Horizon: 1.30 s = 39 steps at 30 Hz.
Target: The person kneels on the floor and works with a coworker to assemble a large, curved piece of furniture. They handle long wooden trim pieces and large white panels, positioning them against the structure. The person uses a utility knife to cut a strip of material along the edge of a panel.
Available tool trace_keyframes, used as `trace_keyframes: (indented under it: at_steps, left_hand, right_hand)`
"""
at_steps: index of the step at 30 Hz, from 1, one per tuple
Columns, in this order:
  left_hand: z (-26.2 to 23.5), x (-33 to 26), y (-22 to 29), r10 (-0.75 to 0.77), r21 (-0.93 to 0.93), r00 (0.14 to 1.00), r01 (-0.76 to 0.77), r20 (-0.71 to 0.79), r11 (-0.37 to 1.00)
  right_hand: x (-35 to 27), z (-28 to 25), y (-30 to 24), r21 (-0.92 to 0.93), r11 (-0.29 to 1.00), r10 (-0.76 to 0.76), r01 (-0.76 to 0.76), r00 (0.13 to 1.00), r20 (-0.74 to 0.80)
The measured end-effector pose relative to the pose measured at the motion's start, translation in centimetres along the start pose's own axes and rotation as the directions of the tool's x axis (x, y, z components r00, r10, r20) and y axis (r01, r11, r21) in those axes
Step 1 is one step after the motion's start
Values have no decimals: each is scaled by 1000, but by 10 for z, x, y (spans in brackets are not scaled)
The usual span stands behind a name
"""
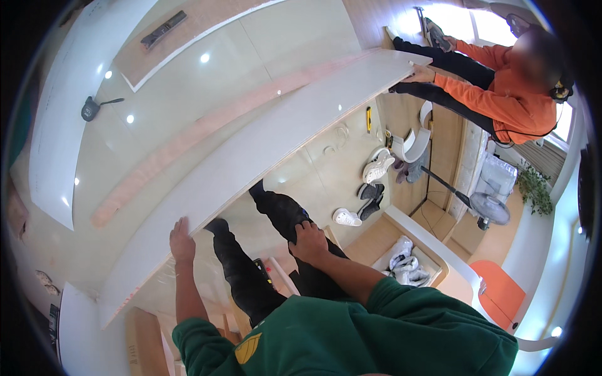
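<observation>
A long white board [263,147] slants from the lower left to the upper right in front of me. My left hand [182,241] grips its near edge, fingers lying over the top face; the thumb is hidden. On my black-trousered right leg rests my right hand [309,243], fingers apart and holding nothing. At the board's far right end, a co-worker in an orange top [520,88] has one hand [421,74] on its edge. That person's other hand [448,42] is near their shoe.
A yellow utility knife [369,119], white clogs [377,167] and dark shoes [371,199] lie on the tiled floor right of the board. A tape measure [90,109] sits near another white panel [53,150] at left. A fan [489,208] stands at right.
</observation>
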<state>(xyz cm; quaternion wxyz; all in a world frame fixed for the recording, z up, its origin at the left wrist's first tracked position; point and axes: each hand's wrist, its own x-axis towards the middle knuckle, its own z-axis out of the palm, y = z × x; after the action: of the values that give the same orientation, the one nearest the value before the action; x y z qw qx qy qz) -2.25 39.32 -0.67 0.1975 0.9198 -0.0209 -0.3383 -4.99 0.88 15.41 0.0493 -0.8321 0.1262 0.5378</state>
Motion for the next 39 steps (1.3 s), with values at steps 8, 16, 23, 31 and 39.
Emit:
trace_keyframes:
  at_steps: [8, 16, 23, 31, 39]
  left_hand:
    - [6, -10, -8, 7, -21, 1000, -7, 0, 1000]
    - [-20, 15, -6, 11, -35, 1000, -11, -4, 999]
    - [-24, 28, -8, 42, -57, 998, -46, -53, 997]
    - [-6, 20, -13, 4, -90, 997, -11, -81, 996]
    - [-21, 15, 3, -69, -31, 997, 70, 20, 997]
  right_hand:
    - [5, 2, -8, -44, 999, -5, 5, 1000, -12]
    - [4, 7, -20, -95, 995, -17, 11, 998, -65]
    - [6, 5, -25, -90, 996, -3, -1, 999, -45]
    - [6, 12, -33, -44, 998, -40, 36, 995, -89]
    - [3, 6, -43, -139, 990, -37, 27, 997, -72]
